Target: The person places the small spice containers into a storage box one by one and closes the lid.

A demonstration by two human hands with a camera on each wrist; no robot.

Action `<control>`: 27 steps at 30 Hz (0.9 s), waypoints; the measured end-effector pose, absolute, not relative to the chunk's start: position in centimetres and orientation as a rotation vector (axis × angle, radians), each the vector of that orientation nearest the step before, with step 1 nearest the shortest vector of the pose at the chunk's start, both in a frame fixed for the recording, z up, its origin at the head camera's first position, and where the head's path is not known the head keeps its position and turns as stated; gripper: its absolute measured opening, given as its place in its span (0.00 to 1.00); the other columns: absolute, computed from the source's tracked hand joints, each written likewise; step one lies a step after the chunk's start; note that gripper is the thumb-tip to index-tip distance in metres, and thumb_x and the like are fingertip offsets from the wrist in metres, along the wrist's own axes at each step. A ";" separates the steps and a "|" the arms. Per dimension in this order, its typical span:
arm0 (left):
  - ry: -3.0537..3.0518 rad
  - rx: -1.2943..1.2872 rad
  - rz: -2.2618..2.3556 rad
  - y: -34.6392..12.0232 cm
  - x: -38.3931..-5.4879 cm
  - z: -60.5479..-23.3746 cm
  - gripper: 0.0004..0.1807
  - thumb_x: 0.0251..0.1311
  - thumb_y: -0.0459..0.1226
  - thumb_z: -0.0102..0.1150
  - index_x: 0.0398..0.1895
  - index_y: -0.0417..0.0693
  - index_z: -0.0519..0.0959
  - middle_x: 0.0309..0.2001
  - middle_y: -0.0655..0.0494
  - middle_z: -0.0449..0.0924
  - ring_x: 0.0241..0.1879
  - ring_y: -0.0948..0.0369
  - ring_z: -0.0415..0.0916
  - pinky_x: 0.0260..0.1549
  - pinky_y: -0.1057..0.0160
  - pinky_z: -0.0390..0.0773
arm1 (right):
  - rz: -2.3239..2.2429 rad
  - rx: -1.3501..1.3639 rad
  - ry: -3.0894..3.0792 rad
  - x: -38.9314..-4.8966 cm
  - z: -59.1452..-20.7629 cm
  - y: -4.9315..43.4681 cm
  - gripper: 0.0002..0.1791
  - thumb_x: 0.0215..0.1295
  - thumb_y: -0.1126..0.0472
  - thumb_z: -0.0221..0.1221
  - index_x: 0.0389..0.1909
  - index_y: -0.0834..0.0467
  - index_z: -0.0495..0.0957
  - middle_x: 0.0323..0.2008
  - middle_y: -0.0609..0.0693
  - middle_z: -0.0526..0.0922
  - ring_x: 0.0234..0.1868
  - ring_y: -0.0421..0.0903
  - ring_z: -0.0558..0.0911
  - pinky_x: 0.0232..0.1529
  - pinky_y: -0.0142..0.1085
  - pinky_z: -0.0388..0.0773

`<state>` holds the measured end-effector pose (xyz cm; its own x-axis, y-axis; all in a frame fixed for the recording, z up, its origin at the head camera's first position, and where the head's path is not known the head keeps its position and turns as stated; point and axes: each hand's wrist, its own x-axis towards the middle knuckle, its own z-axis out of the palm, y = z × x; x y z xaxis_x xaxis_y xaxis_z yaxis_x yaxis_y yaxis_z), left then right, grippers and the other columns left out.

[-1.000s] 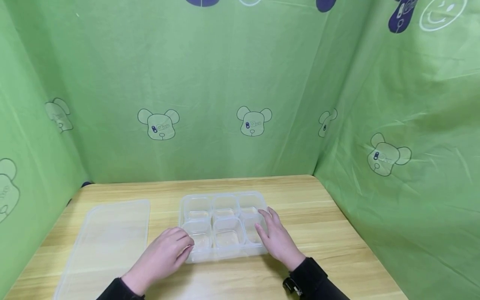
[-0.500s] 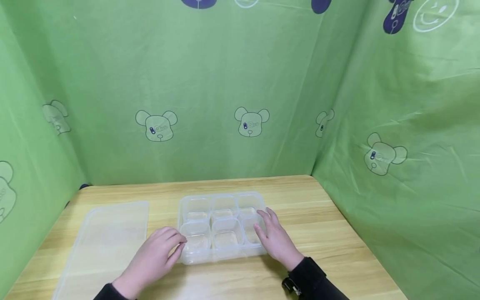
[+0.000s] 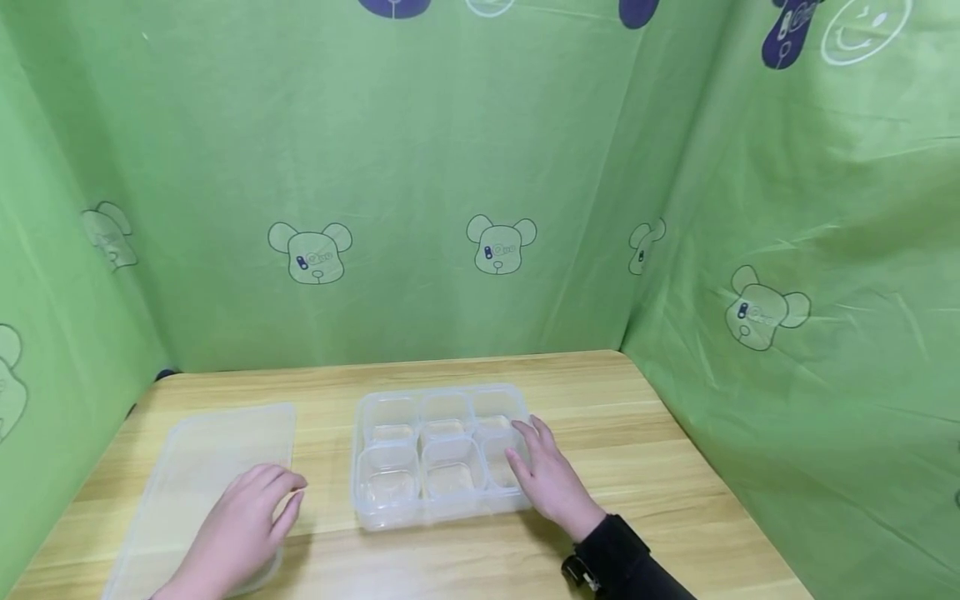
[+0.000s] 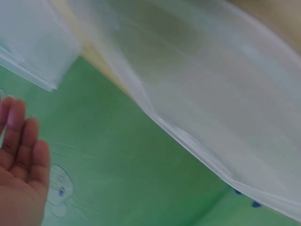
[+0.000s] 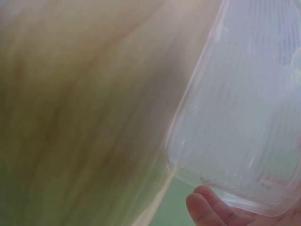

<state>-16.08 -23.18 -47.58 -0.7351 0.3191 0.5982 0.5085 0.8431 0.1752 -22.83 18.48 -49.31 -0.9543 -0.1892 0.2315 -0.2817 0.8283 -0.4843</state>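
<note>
A clear plastic storage box [image 3: 431,512] with several square compartments stands on the table. My right hand [image 3: 553,487] rests at its right edge, with relaxed, spread fingers reaching over the rim. In the right wrist view the box's ribbed side [image 5: 225,113] looms large, and the right fingertips [image 5: 200,202] lie by its corner. To the left, my left hand [image 3: 236,521] hovers over a flat translucent lid [image 3: 217,450], with its fingers loosely bent. The left wrist view shows its fingers [image 4: 28,146] near one another and nothing in them; the lid [image 4: 207,84] fills the upper right.
The wood-grain table [image 3: 615,433] extends around the box and lid. Green printed fabric [image 3: 405,300] hangs behind the table, and more green fabric [image 3: 840,400] stands along the right side. A dark watch-like band [image 3: 579,573] sits on the right wrist.
My left hand has left the box's front left corner and moved left over the lid. My right hand stays at the box's right edge.
</note>
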 end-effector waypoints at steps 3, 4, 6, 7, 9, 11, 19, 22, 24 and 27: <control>-2.485 -0.510 -0.438 -24.5 -15.6 -47.8 0.09 0.54 0.34 0.67 0.39 0.45 0.83 0.39 0.56 0.83 0.44 0.52 0.79 0.50 0.46 0.74 | 0.783 0.367 -2.842 -22.8 -49.3 18.5 0.30 0.78 0.49 0.49 0.74 0.57 0.61 0.74 0.68 0.53 0.60 0.66 0.76 0.57 0.59 0.75; -2.500 -0.478 -0.439 -24.9 -15.5 -47.9 0.09 0.54 0.34 0.67 0.39 0.44 0.83 0.39 0.54 0.83 0.45 0.50 0.79 0.50 0.45 0.74 | 0.782 0.366 -2.843 -22.8 -49.3 18.5 0.30 0.78 0.49 0.49 0.74 0.57 0.60 0.74 0.68 0.53 0.59 0.66 0.76 0.57 0.59 0.75; -2.537 -0.412 -0.443 -25.8 -15.3 -48.1 0.10 0.55 0.34 0.66 0.40 0.43 0.82 0.41 0.50 0.84 0.46 0.47 0.78 0.50 0.42 0.73 | 0.781 0.365 -2.843 -22.8 -49.2 18.5 0.30 0.78 0.49 0.49 0.74 0.57 0.60 0.74 0.68 0.53 0.59 0.66 0.76 0.56 0.58 0.75; -2.557 -0.375 -0.445 -26.3 -15.2 -48.1 0.10 0.56 0.35 0.66 0.41 0.42 0.82 0.42 0.47 0.83 0.46 0.45 0.78 0.49 0.40 0.72 | 0.781 0.365 -2.844 -22.8 -49.2 18.5 0.30 0.78 0.49 0.49 0.74 0.57 0.60 0.74 0.68 0.53 0.59 0.66 0.76 0.56 0.58 0.75; -2.591 -0.302 -0.448 -27.2 -15.1 -48.1 0.11 0.57 0.35 0.66 0.42 0.40 0.82 0.43 0.43 0.83 0.47 0.41 0.77 0.48 0.37 0.72 | 0.785 0.367 -2.843 -22.7 -49.2 18.5 0.30 0.78 0.48 0.49 0.74 0.57 0.60 0.74 0.68 0.52 0.59 0.66 0.76 0.56 0.58 0.75; -2.619 -0.235 -0.445 -28.2 -14.9 -48.1 0.12 0.57 0.35 0.65 0.43 0.38 0.81 0.44 0.39 0.82 0.47 0.38 0.75 0.47 0.35 0.71 | 0.785 0.372 -2.844 -22.7 -49.2 18.6 0.31 0.78 0.47 0.48 0.74 0.58 0.60 0.75 0.68 0.52 0.59 0.66 0.76 0.56 0.59 0.75; -2.773 -0.024 -0.440 -31.7 -14.4 -48.0 0.18 0.62 0.38 0.61 0.48 0.30 0.78 0.46 0.27 0.77 0.46 0.31 0.72 0.43 0.31 0.70 | 0.768 0.377 -2.847 -22.7 -49.3 18.6 0.33 0.79 0.43 0.45 0.75 0.57 0.60 0.75 0.68 0.52 0.59 0.66 0.76 0.57 0.59 0.74; -2.854 0.013 -0.434 -32.9 -14.4 -48.1 0.22 0.64 0.39 0.59 0.50 0.26 0.75 0.47 0.23 0.75 0.46 0.28 0.71 0.45 0.31 0.70 | 0.770 0.384 -2.846 -22.7 -49.3 18.6 0.32 0.79 0.43 0.45 0.74 0.57 0.60 0.75 0.68 0.52 0.59 0.66 0.76 0.57 0.59 0.74; -2.891 0.029 -0.432 -33.6 -14.3 -48.2 0.23 0.65 0.40 0.58 0.50 0.23 0.74 0.47 0.21 0.74 0.46 0.27 0.70 0.45 0.31 0.70 | 0.768 0.389 -2.846 -22.7 -49.3 18.5 0.32 0.79 0.44 0.45 0.74 0.57 0.60 0.75 0.68 0.52 0.59 0.66 0.76 0.57 0.59 0.74; -2.953 0.068 -0.439 -34.5 -14.2 -48.5 0.26 0.66 0.40 0.57 0.49 0.18 0.72 0.48 0.18 0.72 0.47 0.24 0.68 0.47 0.30 0.70 | 0.770 0.393 -2.845 -22.7 -49.3 18.5 0.31 0.79 0.45 0.46 0.74 0.58 0.60 0.74 0.68 0.52 0.59 0.66 0.76 0.57 0.59 0.74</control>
<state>-14.25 -34.52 -48.49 -0.9869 -0.0672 0.1464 -0.0218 0.9561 0.2923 -22.72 18.52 -49.27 -0.9511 -0.2080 0.2282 -0.2947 0.8321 -0.4699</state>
